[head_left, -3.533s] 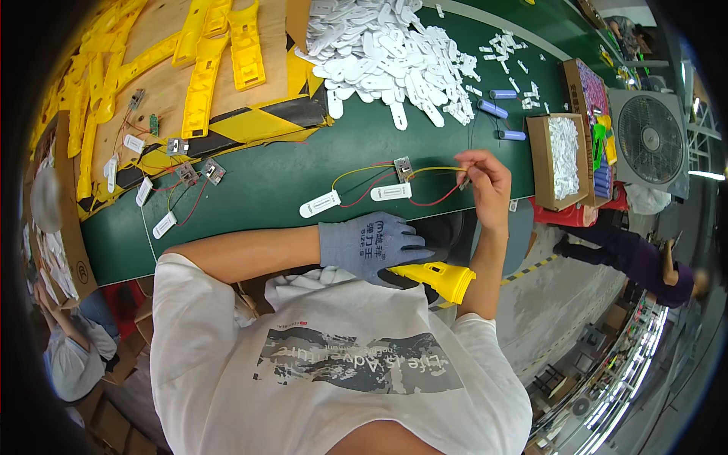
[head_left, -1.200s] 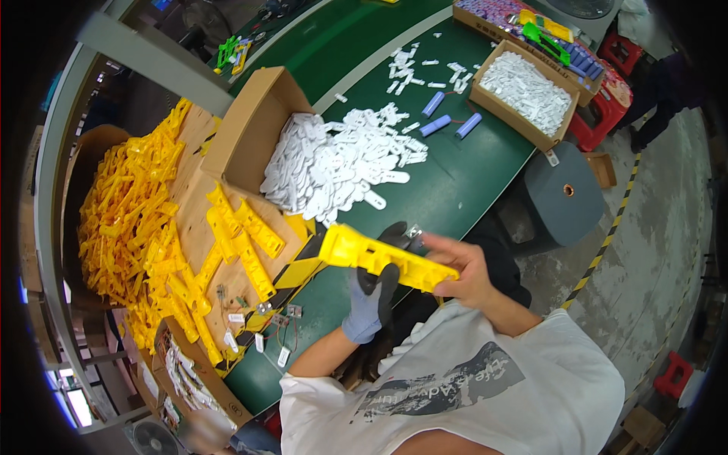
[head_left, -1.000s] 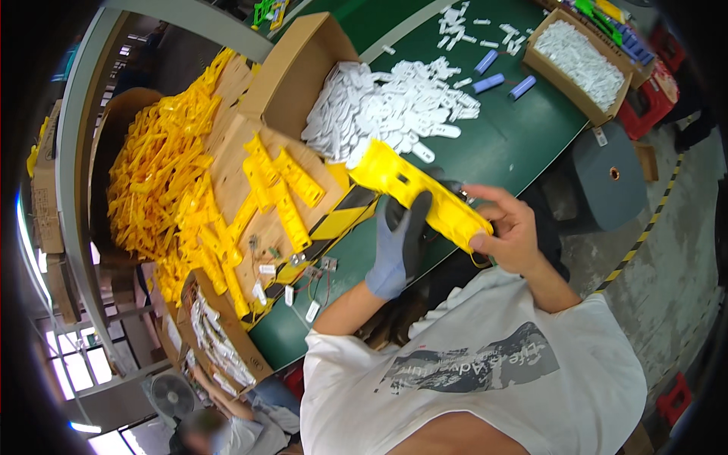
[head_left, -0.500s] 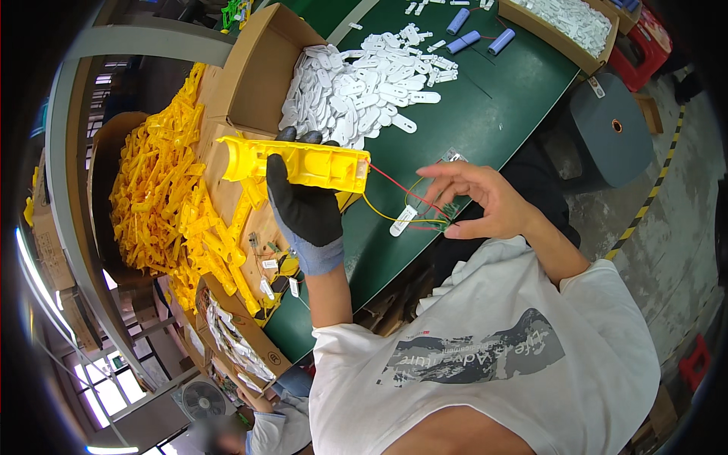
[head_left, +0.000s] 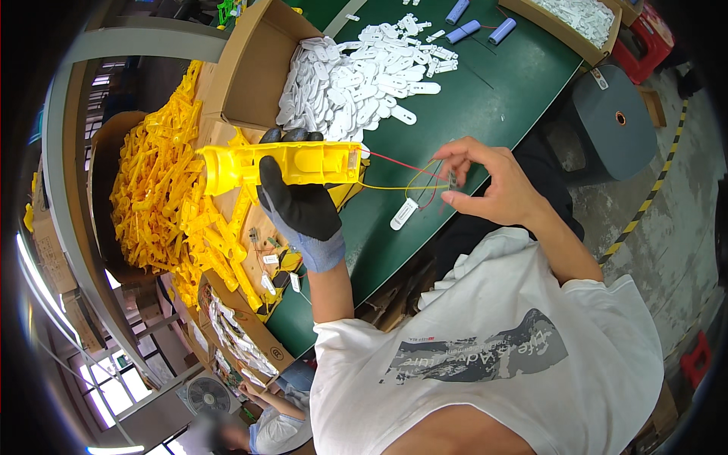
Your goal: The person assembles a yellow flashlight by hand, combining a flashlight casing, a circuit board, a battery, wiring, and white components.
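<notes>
My left hand (head_left: 299, 199), in a black and grey glove, is closed around a long yellow plastic housing (head_left: 311, 161), its open, ribbed side facing me. A red wire (head_left: 398, 161) and a yellow wire (head_left: 394, 187) run from the housing's right end toward my bare right hand (head_left: 493, 182). Between that thumb and fingers sits a small circuit board (head_left: 453, 180), partly hidden by the fingers. Thin wires loop below it, and a white oblong piece (head_left: 404, 214) hangs or lies beside them over the green table (head_left: 455, 106); I cannot tell which.
White plastic pieces (head_left: 341, 83) spill from a cardboard box (head_left: 254, 64). Yellow housings (head_left: 155, 189) are heaped at the left. Purple cylindrical cells (head_left: 462, 32) lie at the far side. A grey stool (head_left: 614, 125) stands right. Another person (head_left: 280, 425) is at lower left.
The yellow housing has shifted slightly left and turned more level. My right hand has moved up a little, with the circuit board now between its fingertips and the wires pulled straighter.
</notes>
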Available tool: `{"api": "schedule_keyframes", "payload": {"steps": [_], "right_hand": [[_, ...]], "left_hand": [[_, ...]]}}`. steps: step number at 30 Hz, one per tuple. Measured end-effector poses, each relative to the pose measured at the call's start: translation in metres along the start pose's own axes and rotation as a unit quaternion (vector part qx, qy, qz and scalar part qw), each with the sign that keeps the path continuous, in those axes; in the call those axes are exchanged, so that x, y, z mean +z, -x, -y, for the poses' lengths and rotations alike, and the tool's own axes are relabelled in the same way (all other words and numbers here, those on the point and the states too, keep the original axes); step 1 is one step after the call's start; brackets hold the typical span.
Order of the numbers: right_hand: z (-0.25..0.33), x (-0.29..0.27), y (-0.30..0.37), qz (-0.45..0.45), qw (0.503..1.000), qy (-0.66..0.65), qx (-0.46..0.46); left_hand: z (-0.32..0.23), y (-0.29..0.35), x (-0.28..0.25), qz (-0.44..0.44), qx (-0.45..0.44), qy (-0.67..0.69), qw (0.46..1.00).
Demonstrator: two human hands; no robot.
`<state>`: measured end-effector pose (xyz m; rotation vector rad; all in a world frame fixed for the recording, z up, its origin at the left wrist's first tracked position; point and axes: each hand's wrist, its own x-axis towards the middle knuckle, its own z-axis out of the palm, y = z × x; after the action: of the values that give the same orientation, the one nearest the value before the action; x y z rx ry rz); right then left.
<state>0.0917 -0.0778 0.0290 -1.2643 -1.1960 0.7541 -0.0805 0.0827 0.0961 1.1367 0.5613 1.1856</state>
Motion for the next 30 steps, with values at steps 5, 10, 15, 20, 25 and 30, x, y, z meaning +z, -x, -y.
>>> {"api": "schedule_keyframes", "payload": {"steps": [5, 10, 15, 20, 25, 30], "right_hand": [[0.000, -0.007, 0.009, 0.092, 0.939, -0.319, 0.088], [-0.014, -0.009, 0.015, 0.102, 0.862, -0.490, 0.078], [0.002, -0.022, 0.009, 0.072, 0.856, -0.476, 0.188], [0.000, -0.021, 0.004, -0.012, 0.942, -0.269, 0.201], [-0.011, -0.017, 0.008, -0.002, 0.995, 0.050, 0.088], [-0.015, -0.035, 0.020, 0.035, 0.991, -0.011, 0.127]], "left_hand": [[0.013, 0.003, 0.014, 0.011, 0.005, -0.072, 0.997], [0.041, 0.026, 0.018, 0.033, -0.101, -0.049, 0.993], [0.076, 0.077, 0.033, 0.109, -0.151, -0.053, 0.981], [0.086, 0.091, 0.030, 0.188, -0.275, 0.019, 0.943], [0.100, 0.105, 0.026, 0.147, -0.282, -0.073, 0.945], [0.122, 0.109, 0.033, 0.202, -0.047, -0.201, 0.957]]}}
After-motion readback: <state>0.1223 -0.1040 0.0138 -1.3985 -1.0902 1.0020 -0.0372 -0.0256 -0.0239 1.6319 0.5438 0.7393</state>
